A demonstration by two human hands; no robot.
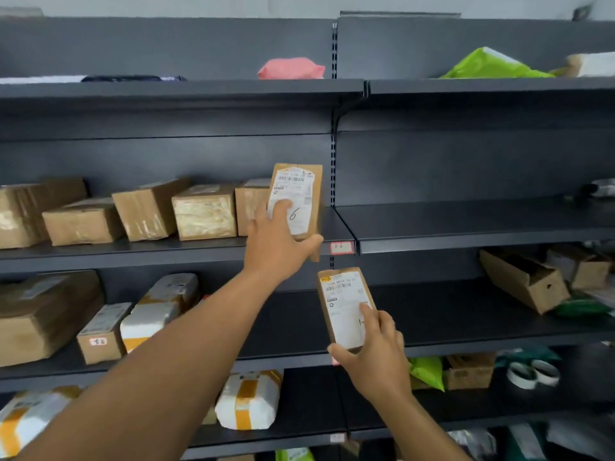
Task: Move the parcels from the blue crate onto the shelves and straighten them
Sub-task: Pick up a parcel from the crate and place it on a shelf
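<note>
nearest, right hand [377, 357] clamped round a labelled brown parcel [346, 309], held clear of the shelves. further off, left hand [278, 241] gripping a second labelled parcel [298, 199], upright at the row of cardboard boxes [204, 211] on the middle shelf [342, 224]. could tip off that edge if released standing. blue crate unseen.

I saw dark grey shelves [466, 227] across the frame | upper left: pink bag [290, 68]; upper right: green bag [489, 64] | middle left: row of cardboard boxes [146, 211] | lower left: white taped parcels [248, 400] | right centre: open carton [522, 281]
</note>
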